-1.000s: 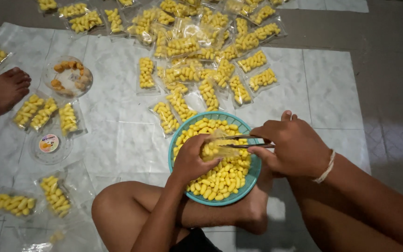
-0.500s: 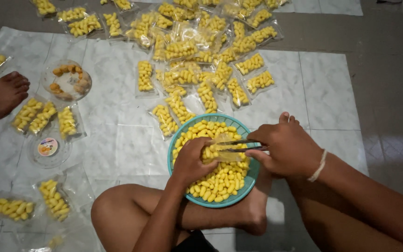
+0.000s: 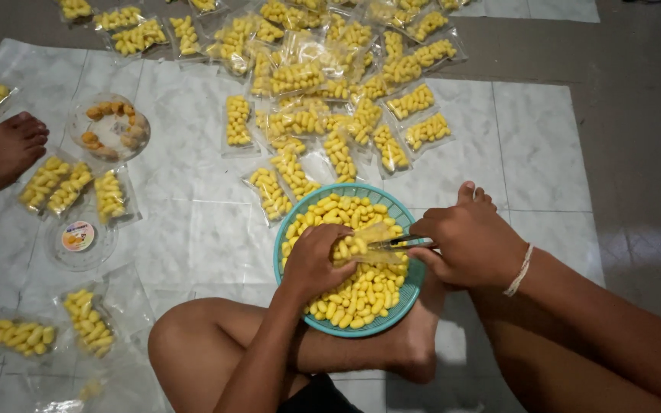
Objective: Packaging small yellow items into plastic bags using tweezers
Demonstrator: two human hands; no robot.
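A teal basket (image 3: 288, 229) full of small yellow snack pieces (image 3: 361, 294) rests on my crossed legs. Over its middle my left hand (image 3: 317, 261) grips a small clear plastic bag (image 3: 372, 243) partly filled with the yellow pieces. My right hand (image 3: 468, 243) holds metal tongs (image 3: 401, 243) whose tips reach into the bag's mouth. A pale cord bracelet circles my right wrist.
Many filled clear bags of yellow pieces (image 3: 323, 84) lie spread on the white sheet beyond the basket, several more at the left (image 3: 70, 187). A clear round container of orange snacks (image 3: 109, 126), a round lid (image 3: 78, 237) and another person's foot (image 3: 5, 149) are at the left.
The tongs have stayed at the bag's mouth while my hands shifted only slightly. The view has drifted a little.
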